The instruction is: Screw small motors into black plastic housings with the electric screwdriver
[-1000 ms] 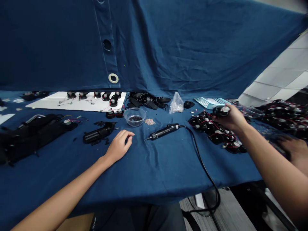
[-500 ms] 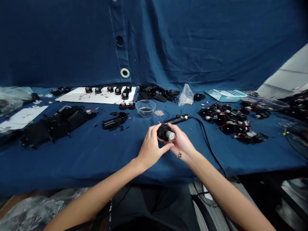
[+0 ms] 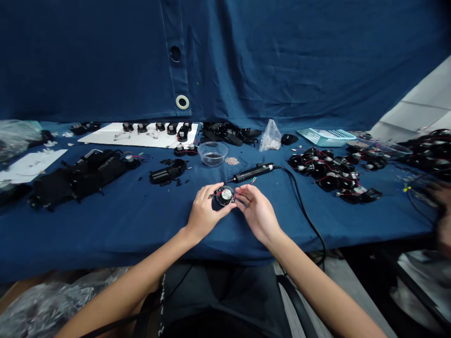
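Observation:
My left hand [image 3: 204, 211] grips a small motor in a round black housing [image 3: 224, 196], its pale metal end facing up. A red lead shows on the housing's left side near my fingers. My right hand [image 3: 259, 212] is just to the right, its fingers closed around thin wires [image 3: 243, 190] that run from the motor; their coloured ends stick out above the fingertips. Directly beyond my hands lies a black electric screwdriver [image 3: 253, 173], its bit pointing left toward the motor and its cord trailing right.
Behind are a clear bowl [image 3: 213, 155] of small dark pieces, a pile of tiny screws [image 3: 232, 160] and a plastic bag [image 3: 271, 136]. Motor assemblies [image 3: 329, 173] lie right, black housings [image 3: 169, 172] left, and a white board [image 3: 141, 137] behind. Another person's hand [image 3: 442, 206] is blurred at far right.
The motor has moved left and turned its end upward, now in my left hand. My right hand has moved off the housing to the wires. Another person's hand has appeared at far right.

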Action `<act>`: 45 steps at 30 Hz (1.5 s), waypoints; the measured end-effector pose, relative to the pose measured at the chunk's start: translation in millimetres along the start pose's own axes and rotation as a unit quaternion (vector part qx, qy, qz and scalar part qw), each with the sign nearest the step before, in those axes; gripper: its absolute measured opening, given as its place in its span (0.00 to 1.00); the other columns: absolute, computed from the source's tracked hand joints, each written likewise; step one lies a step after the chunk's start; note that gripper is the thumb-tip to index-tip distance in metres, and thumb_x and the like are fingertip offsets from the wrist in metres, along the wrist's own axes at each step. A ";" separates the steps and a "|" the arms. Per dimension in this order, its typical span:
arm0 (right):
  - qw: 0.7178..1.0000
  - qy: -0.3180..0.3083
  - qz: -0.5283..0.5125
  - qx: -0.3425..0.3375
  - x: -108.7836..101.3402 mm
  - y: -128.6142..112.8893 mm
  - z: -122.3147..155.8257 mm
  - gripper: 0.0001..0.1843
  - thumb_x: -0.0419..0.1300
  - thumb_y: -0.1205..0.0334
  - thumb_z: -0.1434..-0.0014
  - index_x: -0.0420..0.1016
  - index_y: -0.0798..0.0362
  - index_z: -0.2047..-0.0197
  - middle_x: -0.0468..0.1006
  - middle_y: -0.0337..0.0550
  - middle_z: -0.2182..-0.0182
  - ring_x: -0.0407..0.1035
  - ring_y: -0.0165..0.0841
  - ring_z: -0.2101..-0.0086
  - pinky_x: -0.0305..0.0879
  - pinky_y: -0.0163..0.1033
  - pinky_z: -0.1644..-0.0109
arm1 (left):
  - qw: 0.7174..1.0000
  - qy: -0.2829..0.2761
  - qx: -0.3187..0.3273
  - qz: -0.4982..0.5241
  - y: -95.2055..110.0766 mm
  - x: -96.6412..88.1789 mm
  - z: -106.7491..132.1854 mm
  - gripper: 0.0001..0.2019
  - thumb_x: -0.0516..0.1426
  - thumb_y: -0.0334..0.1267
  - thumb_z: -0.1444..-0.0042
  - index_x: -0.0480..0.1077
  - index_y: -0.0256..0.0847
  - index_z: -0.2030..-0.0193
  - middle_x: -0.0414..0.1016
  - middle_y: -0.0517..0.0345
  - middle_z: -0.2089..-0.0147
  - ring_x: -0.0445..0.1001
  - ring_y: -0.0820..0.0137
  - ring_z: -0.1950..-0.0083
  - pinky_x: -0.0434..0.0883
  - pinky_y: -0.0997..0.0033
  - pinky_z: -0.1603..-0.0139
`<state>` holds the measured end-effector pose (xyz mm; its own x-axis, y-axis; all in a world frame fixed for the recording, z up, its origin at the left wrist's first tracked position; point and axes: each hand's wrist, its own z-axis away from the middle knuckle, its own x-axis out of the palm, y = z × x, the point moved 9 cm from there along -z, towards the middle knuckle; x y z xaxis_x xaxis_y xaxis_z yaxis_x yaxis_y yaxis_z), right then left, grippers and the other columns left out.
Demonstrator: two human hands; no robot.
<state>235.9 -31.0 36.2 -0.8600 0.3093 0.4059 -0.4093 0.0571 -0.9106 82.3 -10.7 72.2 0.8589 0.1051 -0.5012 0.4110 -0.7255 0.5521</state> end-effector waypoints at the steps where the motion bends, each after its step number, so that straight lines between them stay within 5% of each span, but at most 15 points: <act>1: 0.999 0.002 0.026 -0.045 -3.7 -7.1 -0.2 0.10 0.59 0.52 0.41 0.70 0.49 0.64 0.76 0.42 0.57 0.72 0.35 0.55 0.70 0.44 0.45 | 1.000 -0.010 -0.013 -0.005 -2.8 1.1 -1.6 0.24 0.62 0.51 0.43 0.66 0.43 0.44 0.74 0.51 0.46 0.71 0.60 0.45 0.67 0.56 0.41; 4: 0.980 0.030 0.129 -0.150 -18.2 -24.5 -3.0 0.11 0.58 0.50 0.39 0.72 0.48 0.64 0.74 0.42 0.52 0.68 0.35 0.48 0.64 0.45 0.38 | 0.995 -0.068 -0.070 -0.017 -15.8 13.9 -7.4 0.22 0.62 0.55 0.44 0.70 0.44 0.49 0.76 0.52 0.51 0.72 0.58 0.48 0.68 0.54 0.45; 7: 0.956 0.034 0.227 -0.185 -29.2 -33.3 -13.2 0.14 0.56 0.48 0.38 0.72 0.49 0.63 0.75 0.42 0.54 0.70 0.36 0.53 0.67 0.44 0.42 | 0.983 -0.142 -0.112 -0.025 -28.4 36.8 -14.3 0.24 0.62 0.58 0.47 0.72 0.44 0.50 0.77 0.51 0.53 0.73 0.56 0.50 0.67 0.53 0.47; 11: 0.914 0.013 0.369 -0.164 -40.1 -37.5 -32.7 0.17 0.51 0.47 0.36 0.71 0.50 0.65 0.76 0.42 0.65 0.72 0.35 0.63 0.70 0.39 0.60 | 0.968 -0.223 -0.110 -0.038 -37.0 68.0 -24.7 0.27 0.63 0.57 0.47 0.71 0.43 0.47 0.77 0.51 0.51 0.72 0.56 0.49 0.65 0.55 0.46; 15: 0.852 0.042 0.505 -0.130 -58.9 -40.0 -47.9 0.17 0.50 0.50 0.36 0.72 0.52 0.66 0.79 0.41 0.68 0.72 0.32 0.69 0.65 0.37 0.61 | 0.964 -0.248 -0.086 -0.051 -41.6 84.4 -31.3 0.27 0.63 0.58 0.48 0.70 0.44 0.47 0.74 0.53 0.48 0.68 0.56 0.45 0.62 0.55 0.44; 19: 0.838 0.039 0.538 -0.084 -72.1 -32.0 -56.4 0.17 0.51 0.52 0.37 0.72 0.53 0.68 0.80 0.42 0.69 0.72 0.31 0.74 0.63 0.36 0.63 | 0.960 -0.260 -0.079 -0.065 -47.5 88.8 -28.2 0.28 0.62 0.58 0.47 0.69 0.42 0.45 0.70 0.51 0.45 0.65 0.55 0.43 0.61 0.55 0.42; 26: 0.832 0.018 0.555 -0.016 -86.9 -16.8 -62.0 0.20 0.55 0.48 0.39 0.73 0.53 0.73 0.78 0.43 0.75 0.70 0.31 0.77 0.61 0.36 0.68 | 0.955 -0.289 -0.049 -0.050 -48.2 58.8 -18.7 0.32 0.58 0.57 0.42 0.61 0.41 0.37 0.64 0.47 0.39 0.61 0.54 0.38 0.60 0.52 0.37; 32: 0.883 0.036 0.468 -0.007 -97.6 -19.2 -66.7 0.21 0.53 0.43 0.40 0.69 0.54 0.58 0.79 0.44 0.68 0.69 0.29 0.78 0.63 0.34 0.75 | 0.974 -0.212 -0.060 -0.054 -82.6 -2.8 -26.6 0.20 0.51 0.51 0.35 0.66 0.41 0.43 0.69 0.51 0.46 0.67 0.61 0.43 0.64 0.56 0.39; 37: 0.914 0.074 0.396 -0.036 -106.4 -22.8 -70.5 0.27 0.56 0.44 0.43 0.66 0.55 0.49 0.77 0.48 0.60 0.71 0.31 0.71 0.66 0.35 0.72 | 0.977 -0.188 -0.089 -0.049 -102.5 -20.2 -28.1 0.17 0.50 0.48 0.34 0.67 0.42 0.45 0.70 0.54 0.48 0.70 0.63 0.45 0.67 0.58 0.41; 42: 0.874 0.214 0.412 -0.145 -120.0 -58.4 -73.1 0.26 0.58 0.52 0.45 0.64 0.55 0.45 0.74 0.45 0.60 0.68 0.33 0.66 0.66 0.39 0.61 | 0.987 -0.151 -0.051 -0.017 -90.2 -16.1 -49.8 0.14 0.50 0.45 0.33 0.69 0.42 0.49 0.72 0.55 0.51 0.72 0.65 0.49 0.68 0.60 0.44; 45: 0.838 0.180 0.452 -0.248 -90.0 -91.2 -98.2 0.19 0.56 0.54 0.43 0.68 0.55 0.51 0.75 0.46 0.59 0.69 0.34 0.62 0.65 0.41 0.55 | 0.993 -0.119 -0.008 -0.020 -85.8 -7.8 -59.2 0.13 0.48 0.41 0.32 0.70 0.41 0.52 0.73 0.54 0.53 0.71 0.66 0.49 0.66 0.61 0.43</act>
<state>380.6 29.2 75.1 -0.5658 0.7005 -0.4350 0.6134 0.0050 -0.7897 58.5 91.0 68.2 0.7458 -0.0307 -0.6654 0.4499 -0.7135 0.5371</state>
